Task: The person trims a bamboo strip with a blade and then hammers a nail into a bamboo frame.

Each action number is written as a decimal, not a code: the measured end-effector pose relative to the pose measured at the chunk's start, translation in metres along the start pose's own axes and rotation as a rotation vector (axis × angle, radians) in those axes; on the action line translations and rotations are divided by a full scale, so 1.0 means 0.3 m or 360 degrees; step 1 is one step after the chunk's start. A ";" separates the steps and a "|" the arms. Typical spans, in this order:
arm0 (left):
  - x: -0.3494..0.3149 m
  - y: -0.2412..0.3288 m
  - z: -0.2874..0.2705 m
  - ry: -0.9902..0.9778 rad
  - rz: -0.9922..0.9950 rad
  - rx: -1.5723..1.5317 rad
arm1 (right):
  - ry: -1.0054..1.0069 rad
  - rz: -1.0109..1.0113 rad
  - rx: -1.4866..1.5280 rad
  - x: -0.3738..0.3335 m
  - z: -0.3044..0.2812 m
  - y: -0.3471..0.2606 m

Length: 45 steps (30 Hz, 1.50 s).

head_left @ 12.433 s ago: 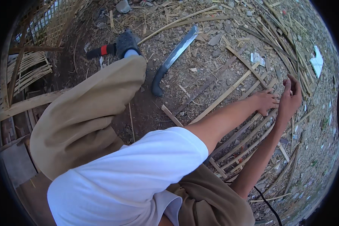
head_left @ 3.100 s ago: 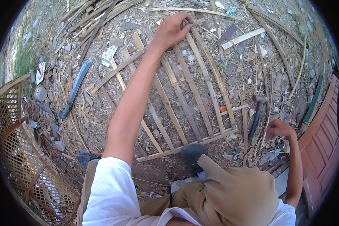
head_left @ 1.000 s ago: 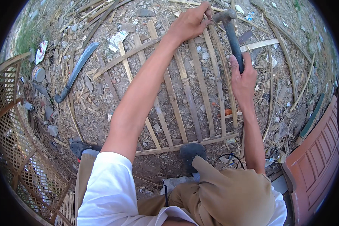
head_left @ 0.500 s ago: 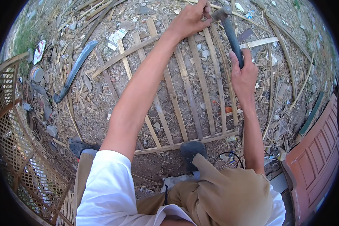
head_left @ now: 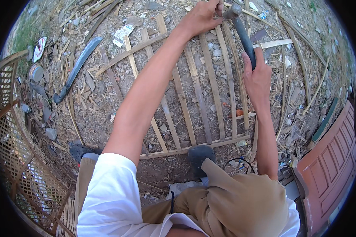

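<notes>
My right hand [head_left: 258, 81] grips the dark handle of a hammer [head_left: 244, 37], whose head points up and left. Close to the hammer head, my left hand [head_left: 203, 19] has its thumb and fingers pinched together at the top of the slats; whatever it pinches is hidden or too small to name. Below both hands lies a frame of bamboo slats [head_left: 201, 106], spread like a fan. Its near ends meet a crosspiece [head_left: 170, 153], while another crosspiece [head_left: 132, 54] crosses the slats farther up and passes under my left forearm.
A curved machete [head_left: 81, 65] lies on the ground to the left. Woven lattice [head_left: 29, 173] stands at the left edge, a red-brown panelled board [head_left: 324, 168] at the right. My dark shoe [head_left: 201, 158] is by the near crosspiece. Loose bamboo strips [head_left: 300, 59] and litter surround the frame.
Both hands and the hammer stay almost in place. The view has shifted slightly, so the ground things sit a little differently.
</notes>
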<state>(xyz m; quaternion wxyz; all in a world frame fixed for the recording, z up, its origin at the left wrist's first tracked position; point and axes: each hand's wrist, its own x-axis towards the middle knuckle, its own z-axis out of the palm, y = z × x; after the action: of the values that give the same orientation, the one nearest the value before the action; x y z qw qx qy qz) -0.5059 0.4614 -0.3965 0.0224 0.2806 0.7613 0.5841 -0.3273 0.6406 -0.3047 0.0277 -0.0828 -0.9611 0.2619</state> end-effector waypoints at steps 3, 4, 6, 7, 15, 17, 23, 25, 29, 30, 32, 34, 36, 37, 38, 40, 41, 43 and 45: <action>0.001 0.003 -0.001 -0.0001 -0.0021 0.0013 | 0.0060 -0.0002 -0.0029 -0.008 -0.014 -0.006; 0.001 0.004 0.001 -0.0010 -0.0046 0.0023 | 0.0060 -0.0003 -0.0042 -0.009 -0.009 -0.003; 0.002 -0.002 0.003 0.0019 0.0002 0.0000 | 0.0056 -0.0012 -0.0067 -0.006 0.002 -0.003; 0.002 -0.009 0.004 0.0037 0.0025 -0.0010 | 0.0035 0.0010 -0.0064 -0.005 -0.005 -0.010; 0.002 -0.021 -0.003 0.0060 0.0159 0.0073 | 0.0015 -0.0042 -0.0066 -0.006 -0.001 0.004; 0.002 -0.012 -0.005 0.0047 0.0086 0.0045 | 0.0047 -0.0044 -0.0059 -0.010 -0.016 -0.009; 0.003 0.004 -0.003 0.0015 -0.0037 0.0033 | 0.0068 -0.0028 -0.0111 -0.003 -0.023 -0.008; 0.000 0.001 -0.003 0.0047 0.0001 0.0040 | 0.0065 -0.0021 -0.0088 -0.001 -0.026 -0.013; 0.007 -0.027 0.010 0.0121 0.0136 0.0082 | 0.0050 -0.0059 -0.0134 -0.003 -0.017 0.010; 0.009 -0.032 0.004 0.0140 0.0201 0.0095 | 0.0016 -0.0058 -0.0157 0.003 -0.014 0.009; 0.007 -0.039 0.000 0.0122 0.0194 0.0160 | 0.0078 -0.0088 -0.0109 -0.008 -0.024 -0.011; 0.001 0.026 0.003 0.0025 0.0046 0.0247 | 0.0125 -0.0103 -0.0116 -0.018 -0.023 -0.001; 0.000 0.033 -0.002 -0.0006 -0.0004 0.0262 | 0.0162 -0.0145 -0.0174 -0.016 -0.014 0.015; 0.002 0.032 -0.004 -0.0018 -0.0027 0.0269 | 0.0133 -0.0149 -0.0197 -0.007 -0.017 0.014; 0.004 0.031 -0.007 0.0002 -0.0001 0.0316 | 0.0103 -0.0152 -0.0222 0.005 -0.023 0.009; 0.001 0.015 -0.010 0.0044 0.0039 0.0409 | 0.0098 -0.0179 -0.0235 0.012 -0.031 -0.004; 0.002 0.008 -0.006 0.0071 0.0034 0.0421 | 0.0127 -0.0204 -0.0226 0.003 -0.038 -0.013; -0.006 0.009 0.005 0.0114 0.0018 0.0446 | 0.0153 -0.0227 -0.0215 -0.006 -0.034 -0.008; -0.005 0.004 0.001 0.0079 0.0033 0.0430 | 0.0154 -0.0238 -0.0227 0.006 -0.030 0.005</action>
<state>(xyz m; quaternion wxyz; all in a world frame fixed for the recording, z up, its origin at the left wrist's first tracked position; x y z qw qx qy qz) -0.5040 0.4612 -0.3959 -0.0404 0.2742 0.8304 0.4833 -0.3280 0.6466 -0.2977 0.0876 -0.0252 -0.9783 0.1858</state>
